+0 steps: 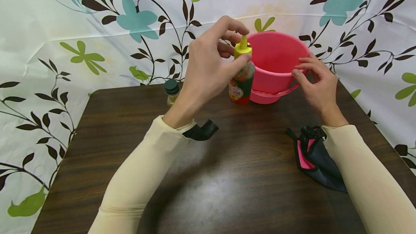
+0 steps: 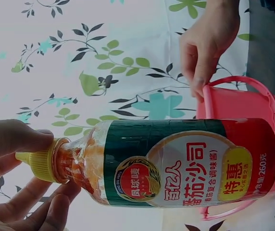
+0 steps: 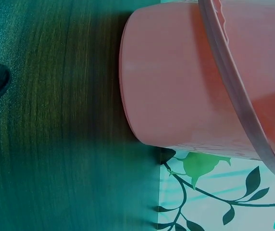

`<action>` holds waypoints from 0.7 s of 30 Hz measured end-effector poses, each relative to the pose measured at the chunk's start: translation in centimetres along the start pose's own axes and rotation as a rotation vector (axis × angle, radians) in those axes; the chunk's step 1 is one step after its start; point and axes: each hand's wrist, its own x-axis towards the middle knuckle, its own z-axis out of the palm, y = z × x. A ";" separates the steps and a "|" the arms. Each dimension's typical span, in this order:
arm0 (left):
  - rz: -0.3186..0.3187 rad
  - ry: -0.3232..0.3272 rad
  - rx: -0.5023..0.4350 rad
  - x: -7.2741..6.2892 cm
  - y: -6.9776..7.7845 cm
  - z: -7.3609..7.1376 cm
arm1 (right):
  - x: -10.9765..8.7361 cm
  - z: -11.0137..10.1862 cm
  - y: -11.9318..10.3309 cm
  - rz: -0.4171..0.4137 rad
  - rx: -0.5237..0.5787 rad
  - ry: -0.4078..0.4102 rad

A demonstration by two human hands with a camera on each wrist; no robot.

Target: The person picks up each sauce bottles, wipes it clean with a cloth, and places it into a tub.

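Note:
A ketchup bottle (image 1: 241, 87) with a yellow nozzle cap stands upright in the head view, just left of a pink bucket (image 1: 268, 82). My left hand (image 1: 209, 60) pinches it around the cap and neck, thumb on one side and fingers on the other. In the left wrist view the bottle (image 2: 190, 163) shows its green and red label, sauce clinging inside the neck. Whether its base touches the table is hard to tell. My right hand (image 1: 319, 82) grips the bucket's right rim, thumb outside. The bucket's handle hangs down along its front.
A small jar (image 1: 172, 91) with a dark green lid sits behind my left wrist. Under my right forearm lies a dark pouch (image 1: 325, 169) with pink lining. A patterned curtain (image 1: 107, 46) hangs behind the brown wooden table (image 1: 234, 190).

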 end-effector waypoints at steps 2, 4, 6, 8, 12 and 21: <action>0.003 0.007 -0.003 0.2 0.1 0.0 | 0.0 0.0 0.0 0.004 -0.001 0.002; 0.007 0.016 -0.011 0.3 0.1 0.0 | 0.0 0.0 0.0 0.008 -0.001 0.002; 0.016 0.026 -0.021 0.5 0.1 0.1 | 0.0 0.0 0.0 0.010 -0.006 0.001; 0.025 0.037 -0.028 0.7 0.1 0.2 | 0.0 0.0 0.0 0.010 -0.010 0.000; 0.041 0.047 -0.031 1.2 0.1 0.4 | 0.0 0.0 0.1 0.012 -0.013 -0.001; 0.037 0.028 -0.039 3.0 0.0 1.5 | 0.1 0.0 0.3 0.014 0.000 0.002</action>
